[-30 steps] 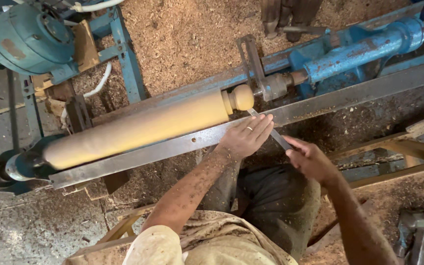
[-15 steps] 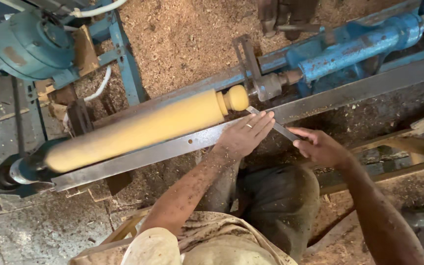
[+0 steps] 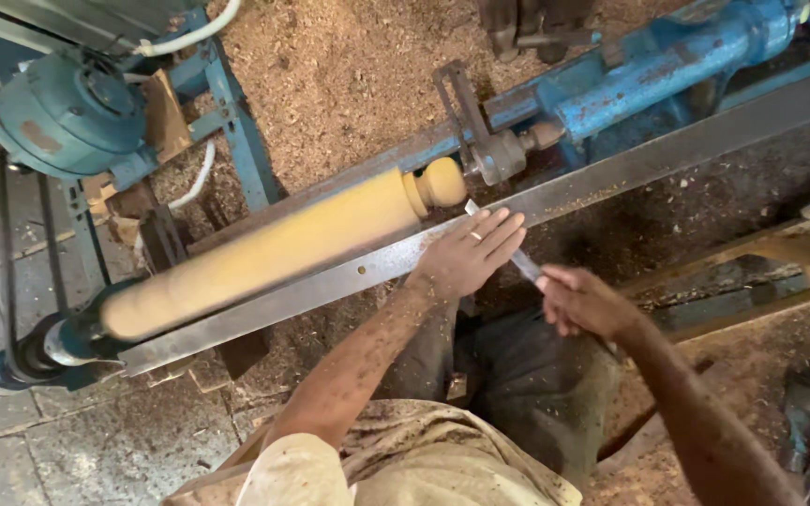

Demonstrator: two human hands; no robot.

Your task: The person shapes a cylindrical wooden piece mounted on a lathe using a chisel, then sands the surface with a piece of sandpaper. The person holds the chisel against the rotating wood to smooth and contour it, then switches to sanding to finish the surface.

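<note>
A narrow metal turning chisel (image 3: pixel 520 262) is held between the two hands, its shaft running slantwise from the right hand (image 3: pixel 585 302) up toward the rounded end of the pale wooden workpiece (image 3: pixel 274 253). The chisel's tip is seen just beside the knob-shaped end of the wood, at the upper edge of the long steel tool rest (image 3: pixel 611 178). The left hand (image 3: pixel 466 255) is laid flat over the rest and over the chisel's shaft, its fingers (image 3: pixel 499 230) stretched out and pressed down rather than curled; a ring is worn on one of them. The right hand is clenched around the chisel's rear part, and the handle is hidden inside the fist. The workpiece is mounted along the lathe, its thick end carried by the spindle (image 3: pixel 58 342) at the lower left and its knob met by the blue tailstock (image 3: pixel 667 70) at the upper right. A blue-green motor (image 3: pixel 67 117) is seen at the upper left, with a dark belt (image 3: pixel 7 272) running down from it. Sawdust (image 3: pixel 349 75) is spread thickly behind the lathe. The way between chisel and wood is barred only by the tool rest.
</note>
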